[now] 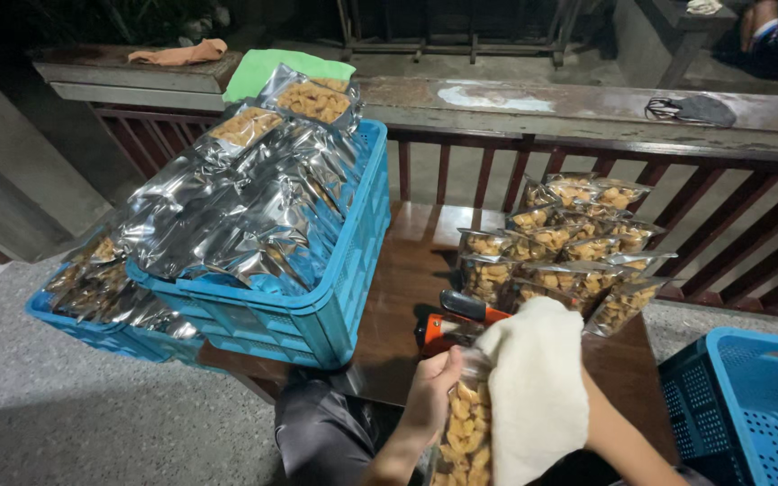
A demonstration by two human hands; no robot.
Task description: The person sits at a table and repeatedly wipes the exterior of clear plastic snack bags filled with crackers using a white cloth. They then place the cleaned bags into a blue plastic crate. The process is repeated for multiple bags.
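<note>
My left hand (431, 396) grips the edge of a clear snack bag (466, 432) filled with yellow-brown pieces, low in the view over my lap. A white cloth (538, 387) covers my right hand, which presses it against the right side of that bag; only the forearm (619, 436) shows. Just beyond lies an orange and black hand tool (447, 326) on the brown wooden table (416, 261).
Several filled snack bags (569, 247) are piled on the table's right part. A blue crate (335, 297) heaped with silver bags stands at its left, another blue crate (92, 328) lower left, a third (749, 405) at right. A wooden railing (587, 108) runs behind.
</note>
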